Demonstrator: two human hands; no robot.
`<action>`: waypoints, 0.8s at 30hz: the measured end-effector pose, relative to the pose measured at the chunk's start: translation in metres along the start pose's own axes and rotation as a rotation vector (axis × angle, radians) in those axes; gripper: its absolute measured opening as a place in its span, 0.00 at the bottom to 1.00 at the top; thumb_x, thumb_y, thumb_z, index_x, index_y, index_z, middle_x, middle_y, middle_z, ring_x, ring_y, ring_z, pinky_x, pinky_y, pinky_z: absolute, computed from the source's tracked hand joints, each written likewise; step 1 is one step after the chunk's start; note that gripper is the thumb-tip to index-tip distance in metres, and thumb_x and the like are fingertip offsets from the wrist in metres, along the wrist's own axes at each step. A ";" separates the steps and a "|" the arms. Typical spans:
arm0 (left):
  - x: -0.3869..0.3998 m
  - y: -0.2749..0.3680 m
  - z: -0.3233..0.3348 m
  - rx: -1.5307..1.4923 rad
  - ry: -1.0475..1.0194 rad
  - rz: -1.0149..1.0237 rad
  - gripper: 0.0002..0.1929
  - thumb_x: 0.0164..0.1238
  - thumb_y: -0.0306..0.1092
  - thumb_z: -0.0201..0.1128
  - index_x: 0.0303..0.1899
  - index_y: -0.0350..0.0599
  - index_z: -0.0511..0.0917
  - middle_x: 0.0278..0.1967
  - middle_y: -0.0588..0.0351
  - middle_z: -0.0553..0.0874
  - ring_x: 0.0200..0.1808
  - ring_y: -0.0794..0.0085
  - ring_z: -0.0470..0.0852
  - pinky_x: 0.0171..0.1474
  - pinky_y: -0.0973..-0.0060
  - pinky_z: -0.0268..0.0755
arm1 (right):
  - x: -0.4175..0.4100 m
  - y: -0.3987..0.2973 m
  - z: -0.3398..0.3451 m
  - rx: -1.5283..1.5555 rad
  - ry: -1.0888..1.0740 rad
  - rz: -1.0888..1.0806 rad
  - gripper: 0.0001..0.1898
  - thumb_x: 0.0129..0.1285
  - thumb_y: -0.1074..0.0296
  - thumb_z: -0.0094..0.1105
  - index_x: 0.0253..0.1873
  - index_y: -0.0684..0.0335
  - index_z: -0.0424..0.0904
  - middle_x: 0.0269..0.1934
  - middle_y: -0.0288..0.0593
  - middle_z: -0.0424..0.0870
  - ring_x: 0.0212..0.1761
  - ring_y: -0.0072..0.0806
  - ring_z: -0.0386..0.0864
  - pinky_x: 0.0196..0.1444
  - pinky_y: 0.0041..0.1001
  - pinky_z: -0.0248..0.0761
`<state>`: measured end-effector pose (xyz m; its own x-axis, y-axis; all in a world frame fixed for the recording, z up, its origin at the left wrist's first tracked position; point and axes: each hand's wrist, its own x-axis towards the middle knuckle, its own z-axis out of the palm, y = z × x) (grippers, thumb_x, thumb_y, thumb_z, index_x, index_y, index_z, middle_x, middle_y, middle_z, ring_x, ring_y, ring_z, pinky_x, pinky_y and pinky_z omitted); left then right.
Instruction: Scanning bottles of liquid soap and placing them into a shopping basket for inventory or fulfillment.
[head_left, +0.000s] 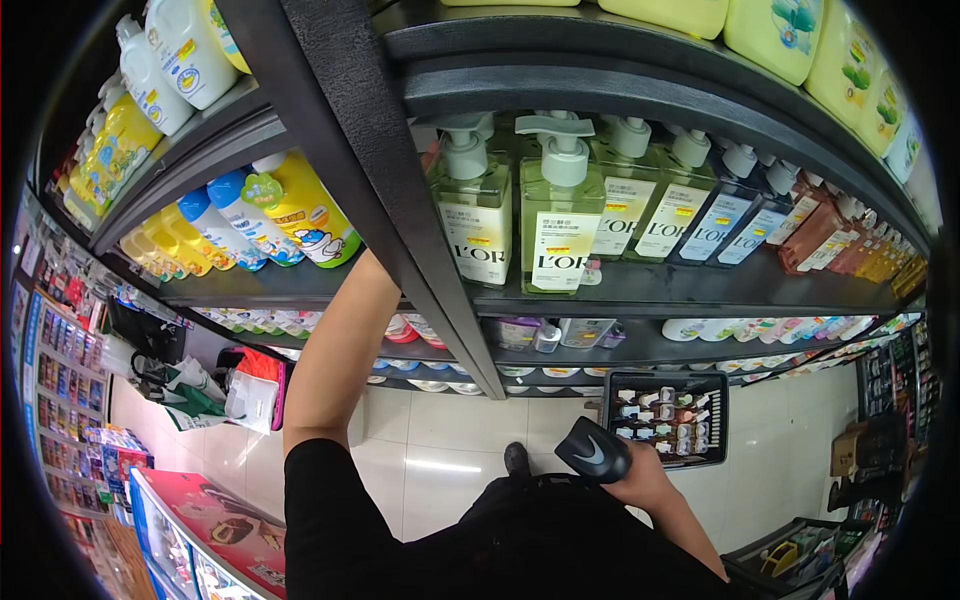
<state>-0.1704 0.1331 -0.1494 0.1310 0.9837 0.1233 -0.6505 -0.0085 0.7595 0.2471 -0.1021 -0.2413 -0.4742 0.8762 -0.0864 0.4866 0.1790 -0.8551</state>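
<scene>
My right hand (643, 474) is closed around a black handheld barcode scanner (596, 451), held low in front of me. My left arm reaches up to the shelf, and its hand is hidden behind the black shelf upright (367, 135). Right of that upright stand green pump bottles (561, 217) with white labels, followed by dark blue pump bottles (724, 217) and reddish ones (806, 225). Left of it, near my forearm, is a yellow bottle (311, 214) with a cartoon print, beside blue-capped bottles (240, 214).
A dark plastic basket (666, 461) of small bottles is on the tiled floor below the shelves. Large yellow containers (776, 37) line the upper shelf. Bags (251, 394) lie at left, a red-topped display case (225, 517) lower left, and another basket (806, 555) lower right.
</scene>
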 end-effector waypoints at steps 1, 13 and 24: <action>-0.001 0.000 0.000 0.005 0.001 -0.006 0.17 0.76 0.48 0.60 0.52 0.44 0.82 0.43 0.55 0.87 0.41 0.67 0.87 0.44 0.66 0.83 | 0.000 0.001 0.001 0.000 0.016 -0.005 0.22 0.50 0.63 0.73 0.50 0.64 0.82 0.38 0.52 0.87 0.40 0.51 0.86 0.43 0.38 0.79; -0.039 0.013 -0.007 0.224 -0.003 -0.211 0.17 0.76 0.47 0.60 0.52 0.43 0.82 0.44 0.55 0.87 0.43 0.67 0.87 0.46 0.66 0.83 | 0.021 -0.019 -0.007 -0.053 -0.045 -0.098 0.23 0.50 0.61 0.74 0.50 0.64 0.82 0.39 0.52 0.87 0.42 0.51 0.86 0.44 0.39 0.79; -0.075 0.046 0.015 0.113 0.021 -0.192 0.22 0.78 0.50 0.55 0.56 0.39 0.80 0.53 0.49 0.86 0.53 0.61 0.85 0.58 0.59 0.78 | 0.020 -0.025 0.005 -0.029 -0.097 -0.057 0.22 0.51 0.61 0.74 0.50 0.64 0.82 0.40 0.52 0.88 0.43 0.50 0.86 0.46 0.38 0.79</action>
<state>-0.1988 0.0563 -0.1147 0.2281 0.9727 -0.0424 -0.5267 0.1599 0.8349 0.2219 -0.0913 -0.2240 -0.5694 0.8173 -0.0886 0.4776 0.2412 -0.8448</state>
